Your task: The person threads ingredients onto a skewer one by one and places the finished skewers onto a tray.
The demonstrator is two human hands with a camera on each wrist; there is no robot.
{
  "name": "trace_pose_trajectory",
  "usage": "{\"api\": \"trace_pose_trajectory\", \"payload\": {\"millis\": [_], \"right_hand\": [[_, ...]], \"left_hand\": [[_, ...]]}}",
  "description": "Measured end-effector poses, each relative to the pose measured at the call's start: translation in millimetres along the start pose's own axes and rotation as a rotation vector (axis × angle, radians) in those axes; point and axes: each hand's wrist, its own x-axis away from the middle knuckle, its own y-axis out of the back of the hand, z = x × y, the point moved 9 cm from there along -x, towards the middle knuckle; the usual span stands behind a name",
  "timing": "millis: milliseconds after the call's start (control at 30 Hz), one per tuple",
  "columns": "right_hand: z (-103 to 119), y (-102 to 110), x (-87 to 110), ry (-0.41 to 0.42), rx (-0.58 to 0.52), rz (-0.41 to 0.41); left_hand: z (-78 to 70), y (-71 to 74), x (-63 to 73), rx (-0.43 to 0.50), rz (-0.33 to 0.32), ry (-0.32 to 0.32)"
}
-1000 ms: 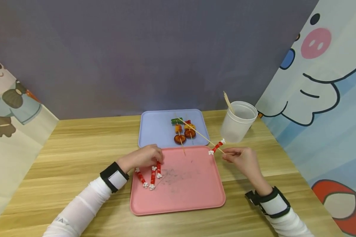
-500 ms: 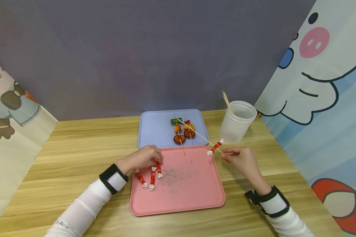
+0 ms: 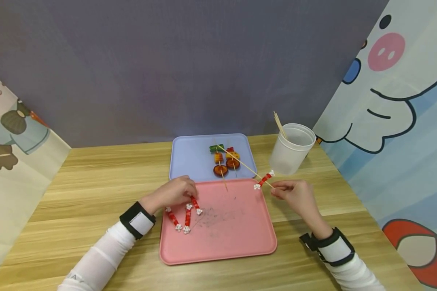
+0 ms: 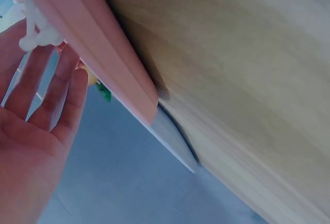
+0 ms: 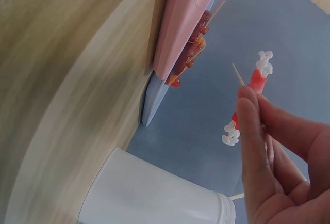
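My right hand [image 3: 295,196] pinches the lower end of a bamboo skewer [image 3: 242,163] between thumb and fingers, right of the pink tray [image 3: 236,238]. Threaded crosswise on it near the fingers is a red piece with white bone-shaped ends [image 3: 265,179], also visible in the right wrist view as a red piece [image 5: 258,80]. At the tray's upper left, my left hand [image 3: 176,190] grips the upper end of another red piece [image 3: 195,204], its far end hidden by the fingers. Two more red pieces [image 3: 187,218] lie beside it on the tray.
Behind the pink tray lies a blue tray [image 3: 189,155] with two toy food skewers; one skewer [image 3: 221,171] reaches over the pink tray's edge. A white tub [image 3: 289,155] with several bare skewers [image 3: 279,125] stands at the back right, near the grey backdrop [image 3: 204,72].
The red piece at my left fingers has swung, its lower end shifting slightly right and up. My right hand and its skewer have barely moved.
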Motion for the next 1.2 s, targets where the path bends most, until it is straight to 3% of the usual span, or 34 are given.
{"api": "trace_pose_trajectory", "payload": {"millis": [100, 367, 533, 700, 867, 1200], "right_hand": [[0.6, -0.9, -0.5, -0.015, -0.001, 0.011], [16.3, -5.0, -4.9, -0.019, -0.051, 0.041], [28.7, -5.8, -6.5, 0.003, -0.072, 0.030], [41.3, -3.2, -5.8, 0.031, -0.098, 0.017], [53.4, 0.9, -4.7, 0.065, -0.088, 0.002], [67.2, 3.3, -2.0, 0.064, -0.120, 0.010]], "left_hand": [[6.1, 5.6, 0.5, 0.021, -0.058, 0.071], [21.5, 35.9, 5.3, 0.085, -0.307, 0.317], [27.0, 50.7, 8.7, 0.153, -0.434, 0.430], [26.7, 71.1, 11.7, 0.203, -0.605, 0.474], [25.6, 90.7, 17.0, 0.194, -0.756, 0.498], [27.4, 110.3, 25.8, 0.256, -0.920, 0.587]]}}
